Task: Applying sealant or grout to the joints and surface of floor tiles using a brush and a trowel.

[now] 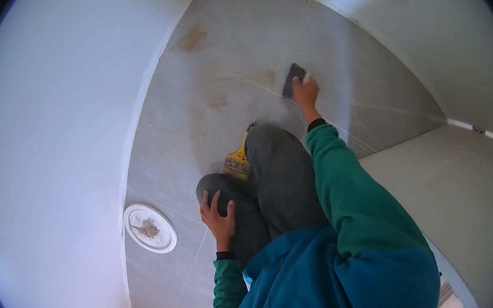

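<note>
My right hand (pixel 305 94) is closed on a dark, flat rectangular pad (pixel 294 80) with a pale edge on the hand's side. The pad is held at the grey tiled floor (pixel 237 19), next to where light joint lines cross. Whether it has a handle is hidden by the fingers. My left hand (pixel 218 219) rests on my bent left knee with its fingers spread, holding nothing. Between that knee and the floor joint lies a wide paintbrush (pixel 238 160) with a yellow handle. My knees partly cover its bristles.
A round white lid (pixel 150 228) with greyish debris in it lies by the left wall (pixel 60 133). Brown dusty smudges (pixel 193 38) mark the tiles. A pale panel (pixel 456 178) stands close on my right, and white walls border the floor.
</note>
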`<state>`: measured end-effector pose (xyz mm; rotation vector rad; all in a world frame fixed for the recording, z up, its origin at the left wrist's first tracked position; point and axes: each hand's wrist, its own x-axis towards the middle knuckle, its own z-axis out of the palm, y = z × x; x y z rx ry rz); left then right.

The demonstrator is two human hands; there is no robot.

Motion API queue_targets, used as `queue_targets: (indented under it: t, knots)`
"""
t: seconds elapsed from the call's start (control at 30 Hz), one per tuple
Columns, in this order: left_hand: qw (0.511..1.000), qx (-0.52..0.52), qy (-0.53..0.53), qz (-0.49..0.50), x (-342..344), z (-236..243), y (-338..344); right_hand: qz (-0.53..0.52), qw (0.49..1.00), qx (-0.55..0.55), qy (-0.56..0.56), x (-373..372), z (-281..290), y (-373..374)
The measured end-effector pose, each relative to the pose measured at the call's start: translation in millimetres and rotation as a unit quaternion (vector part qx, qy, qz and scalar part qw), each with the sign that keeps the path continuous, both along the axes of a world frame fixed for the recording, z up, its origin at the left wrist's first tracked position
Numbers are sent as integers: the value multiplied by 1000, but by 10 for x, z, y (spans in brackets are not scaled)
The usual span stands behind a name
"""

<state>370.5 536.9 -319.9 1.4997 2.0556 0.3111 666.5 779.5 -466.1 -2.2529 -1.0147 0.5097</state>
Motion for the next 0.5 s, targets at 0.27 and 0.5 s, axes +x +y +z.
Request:
queue_targets:
  t: [0.27, 0.5]
  knots:
    - [841, 78, -502, 185, -440, -107, 356, 561, 809, 15, 175, -2037, 1663, -1256]
    - [833, 137, -448, 295, -897, 56, -27, 423, 864, -254, 97, -1878, 929, -1470]
